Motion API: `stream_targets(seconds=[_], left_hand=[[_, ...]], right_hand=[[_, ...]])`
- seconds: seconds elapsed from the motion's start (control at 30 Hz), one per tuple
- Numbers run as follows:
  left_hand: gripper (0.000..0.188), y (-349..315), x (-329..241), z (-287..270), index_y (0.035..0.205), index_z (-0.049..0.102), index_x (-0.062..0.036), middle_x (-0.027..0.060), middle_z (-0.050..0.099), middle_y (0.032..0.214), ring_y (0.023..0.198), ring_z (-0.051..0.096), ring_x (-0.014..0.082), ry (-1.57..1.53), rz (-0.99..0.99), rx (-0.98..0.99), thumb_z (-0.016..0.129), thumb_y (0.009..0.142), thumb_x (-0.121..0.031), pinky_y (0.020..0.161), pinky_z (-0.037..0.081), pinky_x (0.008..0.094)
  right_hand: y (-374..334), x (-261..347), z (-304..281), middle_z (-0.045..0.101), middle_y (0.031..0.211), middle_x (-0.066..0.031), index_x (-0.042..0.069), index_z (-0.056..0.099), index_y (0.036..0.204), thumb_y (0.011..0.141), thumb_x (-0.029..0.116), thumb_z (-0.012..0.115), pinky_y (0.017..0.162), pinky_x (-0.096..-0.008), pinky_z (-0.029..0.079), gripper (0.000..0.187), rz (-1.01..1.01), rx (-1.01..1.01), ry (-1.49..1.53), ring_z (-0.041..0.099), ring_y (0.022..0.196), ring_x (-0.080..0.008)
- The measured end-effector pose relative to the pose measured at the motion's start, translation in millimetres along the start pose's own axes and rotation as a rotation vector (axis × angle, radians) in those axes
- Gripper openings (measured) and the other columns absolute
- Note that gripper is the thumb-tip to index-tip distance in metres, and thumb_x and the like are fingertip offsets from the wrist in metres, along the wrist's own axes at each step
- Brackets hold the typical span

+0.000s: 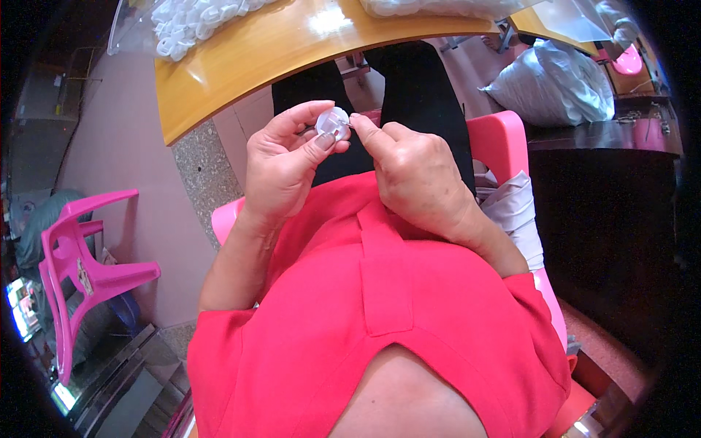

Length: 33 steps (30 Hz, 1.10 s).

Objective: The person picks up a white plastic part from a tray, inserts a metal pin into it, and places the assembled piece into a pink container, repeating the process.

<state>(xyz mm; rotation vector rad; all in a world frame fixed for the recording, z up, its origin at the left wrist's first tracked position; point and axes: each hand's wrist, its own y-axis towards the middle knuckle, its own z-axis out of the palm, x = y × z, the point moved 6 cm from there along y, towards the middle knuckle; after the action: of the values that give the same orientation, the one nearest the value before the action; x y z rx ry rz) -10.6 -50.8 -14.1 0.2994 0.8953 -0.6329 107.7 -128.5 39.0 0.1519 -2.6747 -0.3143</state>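
Note:
Between the thumb and fingers of my left hand [281,157] is a small round, translucent white plastic piece [332,123], shaped like a cap or shallow cup. It is held up over my lap, just short of the table edge. My right hand [420,164] is closed, its thumb and index fingertip pressed together at the right rim of the piece. Something thin and shiny seems to show at those fingertips, too small to name. The other right fingers are curled under and mostly hidden by the back of the hand.
A wooden table [241,77] curves across ahead, bearing a heap of small white plastic pieces [186,25] at its left. A stuffed white sack [558,87] stands at the far right. A pink plastic chair [77,255] is at the left; a pink armrest [504,139] rises beside my right arm.

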Motion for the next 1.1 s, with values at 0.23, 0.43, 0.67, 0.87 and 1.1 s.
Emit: stream_targets(seconds=[0.23, 0.43, 0.67, 0.87, 1.1], left_hand=[[0.034, 1.5, 2.2, 0.6, 0.118, 0.054, 0.0045, 0.0154, 0.062, 0.106, 0.093, 0.063, 0.0202, -0.095, -0.061, 0.005, 0.061, 0.085, 0.004, 0.082, 0.055, 0.0318], [0.033, 0.2, 1.2, -2.0, 0.118, 0.054, 0.0045, 0.0153, 0.062, 0.106, 0.093, 0.063, 0.0205, -0.042, -0.027, -0.044, 0.06, 0.086, 0.004, 0.083, 0.055, 0.032], [0.034, -0.2, 1.5, 0.2, 0.118, 0.054, 0.0046, 0.015, 0.061, 0.107, 0.095, 0.063, 0.0206, -0.046, -0.021, -0.032, 0.059, 0.085, 0.006, 0.083, 0.055, 0.032], [0.033, -0.2, 1.1, -0.3, 0.118, 0.055, 0.0046, 0.0149, 0.062, 0.107, 0.095, 0.063, 0.0205, 0.005, 0.01, -0.033, 0.061, 0.085, 0.005, 0.082, 0.055, 0.0318], [0.034, 0.0, -2.2, -0.4, 0.116, 0.057, 0.0045, 0.0141, 0.063, 0.104, 0.092, 0.064, 0.0191, 0.096, 0.052, 0.021, 0.064, 0.083, 0.004, 0.082, 0.055, 0.0308]], right_hand=[[-0.1, 0.0, -2.9, 0.06, 0.074, -0.0163, -0.002, 0.054, 0.114, 0.076, 0.006, 0.055, 0.056, -0.0397, 0.052, 0.038, 0.016, -0.015, 0.0, 0.064, 0.064, -0.0323], [-1.1, 2.5, -5.2, 0.058, 0.074, -0.0145, -0.001, 0.057, 0.116, 0.079, -0.002, 0.058, 0.052, -0.0369, 0.05, 0.037, 0.015, -0.012, -0.005, 0.062, 0.062, -0.0294], [0.0, 2.3, -4.2, 0.059, 0.075, -0.0156, -0.002, 0.057, 0.114, 0.079, -0.002, 0.057, 0.054, -0.0373, 0.051, 0.035, 0.039, 0.0, 0.006, 0.062, 0.064, -0.0299], [0.7, 2.8, -0.6, 0.059, 0.076, -0.016, -0.003, 0.057, 0.114, 0.076, -0.004, 0.056, 0.056, -0.038, 0.051, 0.038, 0.03, 0.007, -0.022, 0.063, 0.065, -0.0307], [3.2, 0.8, 0.4, 0.061, 0.077, -0.0168, -0.004, 0.057, 0.112, 0.073, -0.003, 0.056, 0.057, -0.039, 0.051, 0.038, -0.003, 0.086, -0.017, 0.063, 0.067, -0.0322]])
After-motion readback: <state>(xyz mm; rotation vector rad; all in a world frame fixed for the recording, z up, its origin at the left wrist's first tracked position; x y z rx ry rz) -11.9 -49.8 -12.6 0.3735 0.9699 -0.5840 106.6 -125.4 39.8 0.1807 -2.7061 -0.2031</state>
